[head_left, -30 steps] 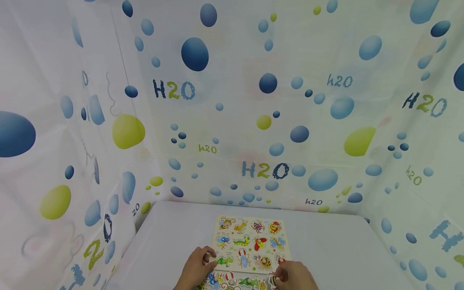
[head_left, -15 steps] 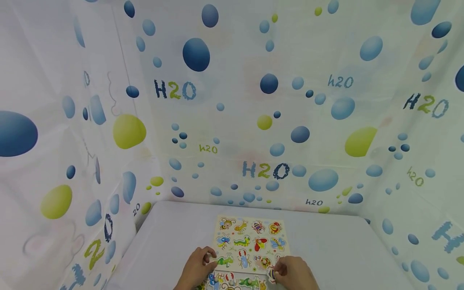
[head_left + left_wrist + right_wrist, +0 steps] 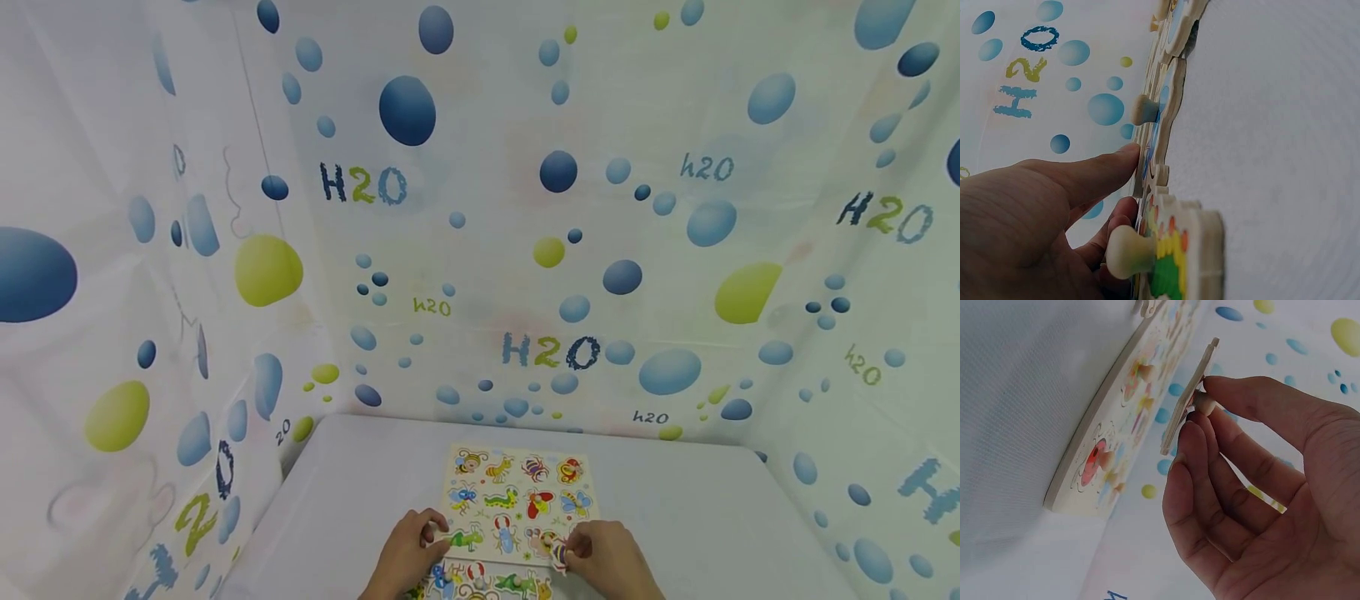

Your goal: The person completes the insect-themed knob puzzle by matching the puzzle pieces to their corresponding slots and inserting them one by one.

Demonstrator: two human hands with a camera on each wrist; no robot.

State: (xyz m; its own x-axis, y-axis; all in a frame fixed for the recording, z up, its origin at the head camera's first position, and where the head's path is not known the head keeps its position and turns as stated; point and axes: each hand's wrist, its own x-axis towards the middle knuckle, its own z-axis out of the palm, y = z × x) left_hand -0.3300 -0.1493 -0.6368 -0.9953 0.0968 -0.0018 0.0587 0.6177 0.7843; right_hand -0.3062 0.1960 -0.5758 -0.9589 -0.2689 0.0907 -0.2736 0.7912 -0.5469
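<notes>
On the pale worktop (image 3: 675, 500) in the head view there's a puzzle board (image 3: 517, 517) covered in cartoon bugs, plus more bug pieces (image 3: 519, 585) just on the near side of it, partly cut off by the frame. Left hand (image 3: 405, 550) is half curled at the board's left edge, thumb and fingers apart; can't tell if it's actually gripping or just steadying. Right hand (image 3: 611, 557) has a striped piece (image 3: 558, 553) in its fingertips, around the board's near right corner.

Left wrist cam: thumb tip right by the wooden edges, and a green-and-yellow piece (image 3: 1169, 275) with a chunky knob sits just beside the fingers.

Right wrist cam: thumb and fingers pinch the striped piece by its little knob (image 3: 1204, 403). It's edge-on and clear of the board, where a red piece (image 3: 1093, 464) lies near the corner.

My read: this is the carrying step. I can't make out a vacant slot, but if it's going in, the next move calls for levelling the piece and matching its outline before letting go.
</notes>
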